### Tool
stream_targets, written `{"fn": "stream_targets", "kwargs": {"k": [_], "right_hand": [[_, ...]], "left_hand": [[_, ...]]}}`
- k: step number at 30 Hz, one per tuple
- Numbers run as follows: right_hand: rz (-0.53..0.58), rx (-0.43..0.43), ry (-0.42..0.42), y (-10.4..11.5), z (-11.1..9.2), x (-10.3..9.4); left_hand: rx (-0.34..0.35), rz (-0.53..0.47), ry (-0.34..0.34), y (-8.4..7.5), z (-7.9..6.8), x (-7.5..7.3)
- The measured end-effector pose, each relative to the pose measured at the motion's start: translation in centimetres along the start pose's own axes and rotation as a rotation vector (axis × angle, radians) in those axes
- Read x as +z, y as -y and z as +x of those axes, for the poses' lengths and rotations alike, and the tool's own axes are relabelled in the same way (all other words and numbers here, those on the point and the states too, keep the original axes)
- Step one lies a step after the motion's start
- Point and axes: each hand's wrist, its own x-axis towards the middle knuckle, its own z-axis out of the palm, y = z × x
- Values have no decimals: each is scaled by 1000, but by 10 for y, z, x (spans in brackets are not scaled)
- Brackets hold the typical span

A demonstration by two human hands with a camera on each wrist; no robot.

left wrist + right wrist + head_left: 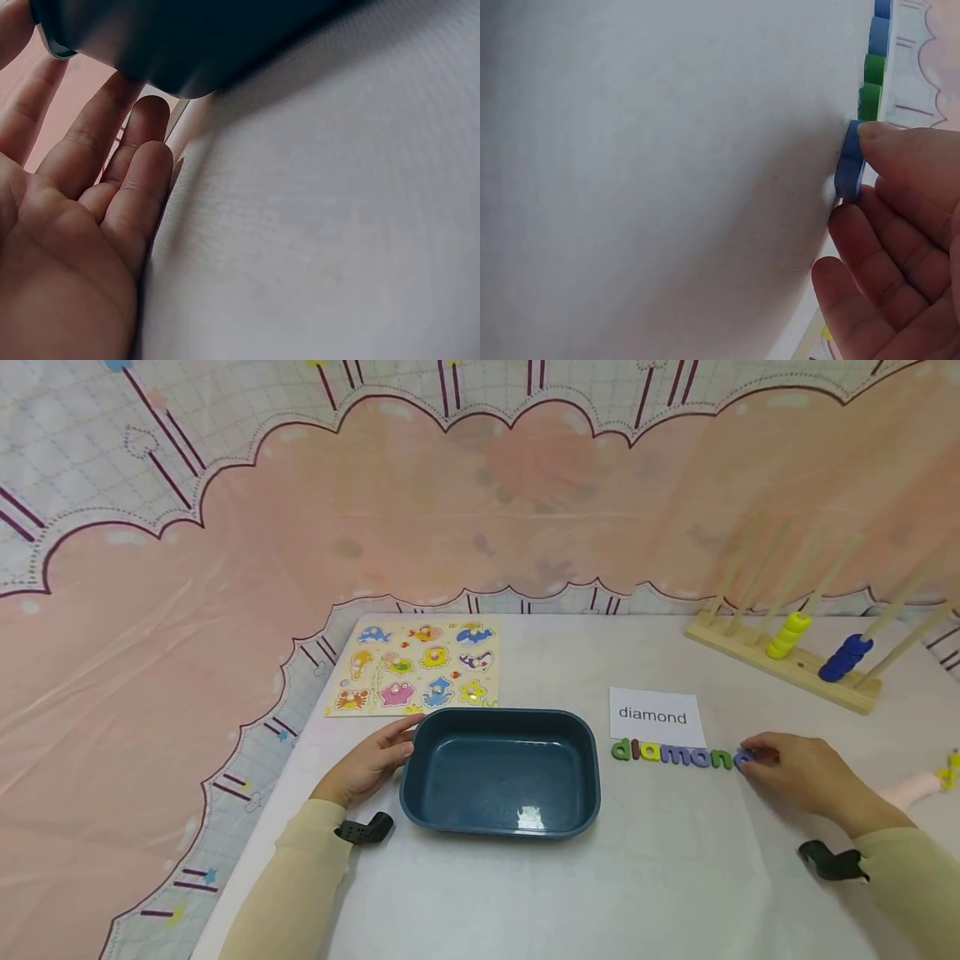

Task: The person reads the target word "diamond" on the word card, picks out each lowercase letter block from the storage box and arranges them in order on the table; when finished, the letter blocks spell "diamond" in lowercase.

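Observation:
My left hand touches the left side of a dark teal rectangular basin, its fingers fairly straight near the upper left corner. In the left wrist view, the fingers reach up to the basin's wall. At the right end of a row of colored letters, my right hand pinches a blue letter between thumb and fingers. Part of that letter is covered by the fingertips. Just above the row lies a white card printed "diamond"; the letters before the pinched one read "diamon".
Behind the basin lies a sea-animal peg puzzle. A wooden bead stand with upright rods, yellow beads and blue beads stands at the back right. Something pale pink with a yellow end lies beyond my right wrist. White cloth covers the table.

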Motion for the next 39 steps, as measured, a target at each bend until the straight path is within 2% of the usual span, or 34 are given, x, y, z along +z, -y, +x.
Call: {"fn": "stream_targets", "kwargs": {"k": [21, 30, 33, 39], "right_hand": [[3, -2, -37, 4, -2, 3], [38, 0, -22, 4, 0, -1], [42, 0, -16, 4, 1, -3], [14, 26, -37, 6, -1, -17]], "left_hand": [[0, 15, 0, -2, 3, -3], [37, 22, -12, -3, 4, -4], [64, 93, -57, -6, 5, -2], [171, 366, -298, -29, 7, 6]]}}
